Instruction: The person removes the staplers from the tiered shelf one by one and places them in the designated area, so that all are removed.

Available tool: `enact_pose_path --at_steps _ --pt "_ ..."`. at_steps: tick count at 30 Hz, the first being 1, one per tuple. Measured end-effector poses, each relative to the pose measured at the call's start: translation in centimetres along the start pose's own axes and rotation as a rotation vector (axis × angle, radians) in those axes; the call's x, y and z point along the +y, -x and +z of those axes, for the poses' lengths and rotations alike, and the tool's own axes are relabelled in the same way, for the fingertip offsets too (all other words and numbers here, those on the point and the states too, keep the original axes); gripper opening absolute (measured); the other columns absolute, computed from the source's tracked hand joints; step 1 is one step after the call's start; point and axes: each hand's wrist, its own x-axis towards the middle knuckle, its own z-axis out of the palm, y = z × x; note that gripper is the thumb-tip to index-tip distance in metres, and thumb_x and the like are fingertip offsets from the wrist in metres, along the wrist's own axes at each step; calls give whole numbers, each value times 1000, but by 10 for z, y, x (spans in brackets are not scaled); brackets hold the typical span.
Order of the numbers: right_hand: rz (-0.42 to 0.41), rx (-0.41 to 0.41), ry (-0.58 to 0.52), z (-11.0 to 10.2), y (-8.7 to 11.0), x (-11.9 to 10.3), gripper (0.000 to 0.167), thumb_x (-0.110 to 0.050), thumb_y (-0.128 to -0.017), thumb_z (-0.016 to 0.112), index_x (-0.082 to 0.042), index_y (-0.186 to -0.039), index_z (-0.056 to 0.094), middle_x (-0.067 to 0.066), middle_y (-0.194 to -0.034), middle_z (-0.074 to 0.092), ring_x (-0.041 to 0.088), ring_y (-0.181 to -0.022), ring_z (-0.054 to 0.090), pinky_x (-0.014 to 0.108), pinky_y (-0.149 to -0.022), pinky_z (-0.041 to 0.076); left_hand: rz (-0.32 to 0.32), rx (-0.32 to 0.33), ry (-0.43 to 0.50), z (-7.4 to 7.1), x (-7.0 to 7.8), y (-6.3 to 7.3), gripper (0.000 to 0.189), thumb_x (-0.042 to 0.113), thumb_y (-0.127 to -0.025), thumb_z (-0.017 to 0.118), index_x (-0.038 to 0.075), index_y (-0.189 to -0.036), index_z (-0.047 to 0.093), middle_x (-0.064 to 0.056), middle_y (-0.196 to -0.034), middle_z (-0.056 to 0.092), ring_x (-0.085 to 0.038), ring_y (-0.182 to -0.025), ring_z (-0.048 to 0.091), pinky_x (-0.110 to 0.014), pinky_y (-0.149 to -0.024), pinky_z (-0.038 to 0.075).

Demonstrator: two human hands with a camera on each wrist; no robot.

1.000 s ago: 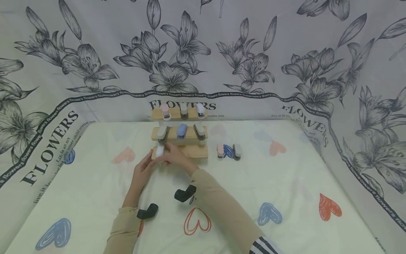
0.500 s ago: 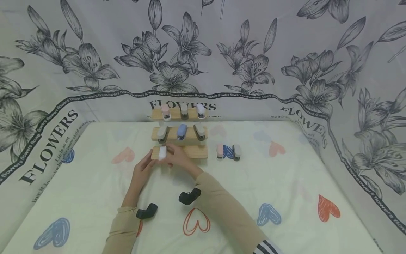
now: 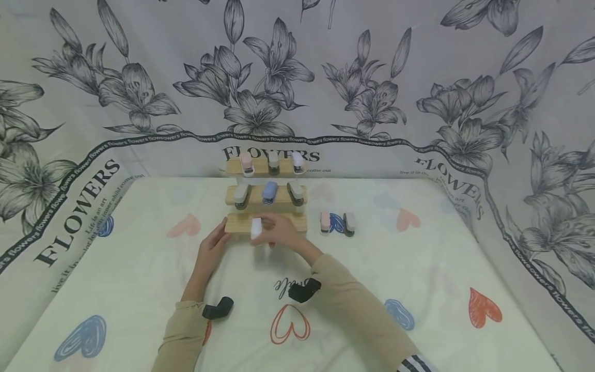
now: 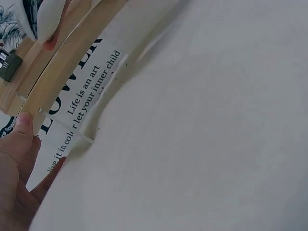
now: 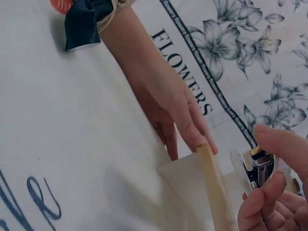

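Note:
My right hand (image 3: pixel 282 230) holds a white mini stapler (image 3: pixel 256 228) over the lowest shelf of a three-tier wooden rack (image 3: pixel 299 222), left of its middle. In the right wrist view, fingers and thumb pinch the stapler (image 5: pixel 262 168), whose metal underside shows. At the left end of that lowest shelf is my left hand (image 3: pixel 213 249). Its thumb lies on the board's end (image 4: pixel 36 103) in the left wrist view, other fingers beyond and below. Grey, blue and grey staplers stand on the middle shelf, with the blue one (image 3: pixel 269 192) at centre.
The top shelf carries a pink stapler (image 3: pixel 246 162), a grey-green one (image 3: pixel 273 163) and a white one (image 3: pixel 297 161). Right of the rack, a pink stapler (image 3: pixel 325 222) and a grey stapler (image 3: pixel 349 224) stand on the heart-print cloth (image 3: pixel 372 258). A flower-print curtain (image 3: pixel 321 103) rises behind.
My right hand has carried the white stapler rightward along the lowest shelf, away from its left end. The left hand stays at the shelf's end.

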Motion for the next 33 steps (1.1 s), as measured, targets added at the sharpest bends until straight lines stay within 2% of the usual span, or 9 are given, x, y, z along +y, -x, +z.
enact_pose_path --at_steps 3,5,7,11,14,21,24,28,33 --pt "13 -8 -13 -15 8 1 65 -22 -66 81 -18 -124 53 11 -130 46 16 -79 60 28 -55 51 -14 2 -23 1 0 1 52 31 -90 53 11 -136 38 -3 -137 37 -21 -120 40 -33 -98 33" --pt "20 2 -16 -23 14 2 65 -24 -65 81 -19 -124 53 10 -130 46 16 -95 57 28 -57 52 -14 -1 -27 1 -1 0 53 33 -90 52 11 -136 37 -3 -137 37 -20 -121 39 -33 -98 32" --pt "32 13 -16 -31 18 4 67 -25 -64 82 -21 -124 52 8 -130 46 17 -101 54 29 -59 52 -12 -5 -26 0 -1 0 54 33 -90 52 11 -136 36 -3 -137 37 -20 -121 39 -34 -98 33" --pt "23 32 -50 -42 22 9 68 -21 -63 82 -18 -124 52 8 -129 48 18 -78 59 31 -55 51 -20 -2 -21 -2 1 1 54 33 -90 52 10 -136 36 -4 -138 36 -22 -121 39 -34 -97 34" --pt "6 37 -100 -48 25 14 67 -19 -64 82 -16 -124 51 8 -129 47 18 -73 57 31 -53 49 -37 1 -11 -2 2 2 54 33 -90 52 11 -136 36 -4 -138 35 -21 -121 39 -33 -98 33" --pt "-2 34 -123 -62 38 27 65 -16 -66 80 -18 -124 51 8 -131 45 21 -88 55 32 -53 49 -31 -20 19 1 1 2 51 28 -91 52 11 -137 36 -6 -138 35 -26 -120 39 -37 -99 32" --pt "-11 30 -100 -69 44 29 66 -16 -66 80 -18 -125 51 8 -131 45 21 -83 54 37 -50 45 -37 -14 -13 0 2 2 53 31 -91 52 11 -137 36 -7 -138 36 -26 -120 40 -37 -99 32" --pt "-14 41 -84 -78 49 32 69 -17 -65 81 -17 -127 51 11 -131 44 19 -64 53 41 -47 42 -59 -7 -44 -1 4 3 55 35 -90 52 11 -137 35 -6 -137 36 -24 -120 40 -36 -98 34" --pt "43 97 -63 -91 54 37 71 -20 -64 82 -18 -127 49 9 -131 45 15 -48 45 42 -50 45 -71 -17 -37 -1 4 2 57 36 -90 52 11 -137 34 -5 -138 36 -24 -120 40 -37 -98 34"
